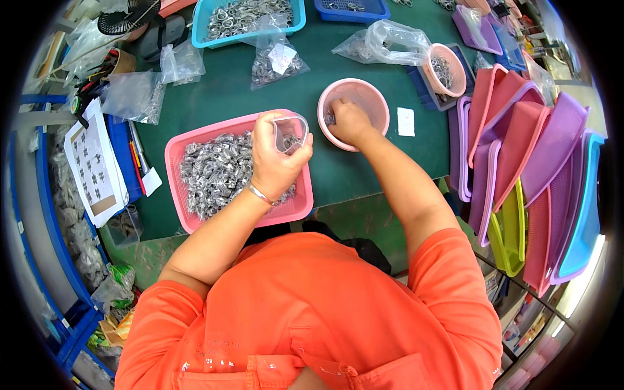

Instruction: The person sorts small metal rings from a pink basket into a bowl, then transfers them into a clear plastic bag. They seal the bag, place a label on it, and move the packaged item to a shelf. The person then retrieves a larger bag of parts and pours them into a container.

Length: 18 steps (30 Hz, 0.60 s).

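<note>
My left hand (276, 156) is closed round a clear plastic cup (290, 132), with its mouth facing up and some grey metal pieces showing inside. Beneath that hand lies a rectangular pink basket (174, 188), heaped with small coiled grey metal parts (218, 172). To the right, my right hand (349, 121) reaches down into a round pink basket (379, 104). Its fingers are curled near the left inner wall, where a bit of grey metal shows beside them. What they grip is partly hidden by the hand.
Clear bags of metal parts (276, 62), a turquoise basket (301, 16) and a blue basket (351, 12) stand at the back. A white paper slip (405, 122) lies right of the round basket. Stacked pink and purple baskets (520, 143) crowd the right edge; printed sheets (94, 162) lie left.
</note>
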Tool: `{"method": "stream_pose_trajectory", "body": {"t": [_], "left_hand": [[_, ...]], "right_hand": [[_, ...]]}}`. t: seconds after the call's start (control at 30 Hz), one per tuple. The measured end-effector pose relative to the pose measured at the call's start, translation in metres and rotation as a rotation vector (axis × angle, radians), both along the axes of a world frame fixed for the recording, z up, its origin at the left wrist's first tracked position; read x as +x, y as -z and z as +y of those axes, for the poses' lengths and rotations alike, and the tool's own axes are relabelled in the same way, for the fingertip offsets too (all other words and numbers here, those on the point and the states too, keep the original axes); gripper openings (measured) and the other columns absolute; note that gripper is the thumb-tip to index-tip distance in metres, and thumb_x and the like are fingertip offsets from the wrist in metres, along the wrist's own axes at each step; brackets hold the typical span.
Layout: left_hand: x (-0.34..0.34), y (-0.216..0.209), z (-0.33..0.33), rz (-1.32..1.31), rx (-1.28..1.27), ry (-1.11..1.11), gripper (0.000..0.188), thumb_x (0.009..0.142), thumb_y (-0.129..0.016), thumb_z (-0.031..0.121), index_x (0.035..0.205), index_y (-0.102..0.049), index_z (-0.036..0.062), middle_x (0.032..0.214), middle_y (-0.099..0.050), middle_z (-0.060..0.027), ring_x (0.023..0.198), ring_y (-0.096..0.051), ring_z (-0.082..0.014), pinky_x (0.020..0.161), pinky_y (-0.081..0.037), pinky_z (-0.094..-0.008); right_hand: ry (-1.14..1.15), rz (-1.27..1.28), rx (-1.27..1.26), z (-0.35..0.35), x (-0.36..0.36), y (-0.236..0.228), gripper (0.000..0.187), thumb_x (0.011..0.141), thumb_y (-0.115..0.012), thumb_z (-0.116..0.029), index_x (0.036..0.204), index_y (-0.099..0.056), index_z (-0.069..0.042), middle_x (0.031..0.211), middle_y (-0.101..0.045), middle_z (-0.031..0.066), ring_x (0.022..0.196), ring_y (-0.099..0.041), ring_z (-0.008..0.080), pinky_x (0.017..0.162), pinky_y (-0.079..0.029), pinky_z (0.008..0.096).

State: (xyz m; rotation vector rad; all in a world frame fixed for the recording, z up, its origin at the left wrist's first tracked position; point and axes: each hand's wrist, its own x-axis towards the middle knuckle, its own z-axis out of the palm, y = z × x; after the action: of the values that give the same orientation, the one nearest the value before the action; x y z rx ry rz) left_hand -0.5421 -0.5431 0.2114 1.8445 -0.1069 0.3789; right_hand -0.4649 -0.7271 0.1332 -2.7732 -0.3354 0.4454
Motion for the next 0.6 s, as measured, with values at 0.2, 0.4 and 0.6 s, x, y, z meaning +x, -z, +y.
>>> {"method": "stream_pose_trajectory", "body": {"t": [0.2, 0.4, 0.6], "left_hand": [[0.003, -0.004, -0.001, 0.012, 0.032, 0.019, 0.041, 0.066, -0.072, 0.008, 0.098, -0.046, 0.003, 0.086, -0.053, -0.0087, 0.076, -0.055, -0.0216, 0.07, -0.045, -0.0321], [0.002, -0.007, -0.001, 0.029, 0.133, 0.041, 0.04, 0.069, -0.071, 0.006, 0.1, -0.046, 0.0024, 0.089, -0.053, -0.0076, 0.081, -0.056, -0.0183, 0.073, -0.046, -0.0299], [0.004, 0.01, -0.002, 0.01, 0.339, 0.03, 0.045, 0.065, -0.072, 0.013, 0.1, -0.047, 0.0025, 0.087, -0.054, -0.0091, 0.079, -0.054, -0.0229, 0.074, -0.041, -0.0354]], "right_hand": [[0.074, 0.073, -0.028, 0.007, 0.002, -0.008, 0.034, 0.067, -0.065, -0.015, 0.099, -0.061, -0.004, 0.104, -0.057, 0.0194, 0.096, -0.057, 0.0359, 0.083, -0.047, 0.0419], [0.131, 0.116, 0.063, -0.008, 0.003, 0.017, 0.026, 0.067, -0.064, -0.009, 0.092, -0.063, -0.003, 0.087, -0.061, 0.0177, 0.083, -0.061, 0.0322, 0.076, -0.049, 0.0385], [0.418, 0.402, 0.675, -0.035, 0.011, -0.021, 0.017, 0.066, -0.063, -0.003, 0.083, -0.061, 0.0, 0.066, -0.059, 0.0077, 0.064, -0.06, 0.0168, 0.059, -0.048, 0.0287]]}}
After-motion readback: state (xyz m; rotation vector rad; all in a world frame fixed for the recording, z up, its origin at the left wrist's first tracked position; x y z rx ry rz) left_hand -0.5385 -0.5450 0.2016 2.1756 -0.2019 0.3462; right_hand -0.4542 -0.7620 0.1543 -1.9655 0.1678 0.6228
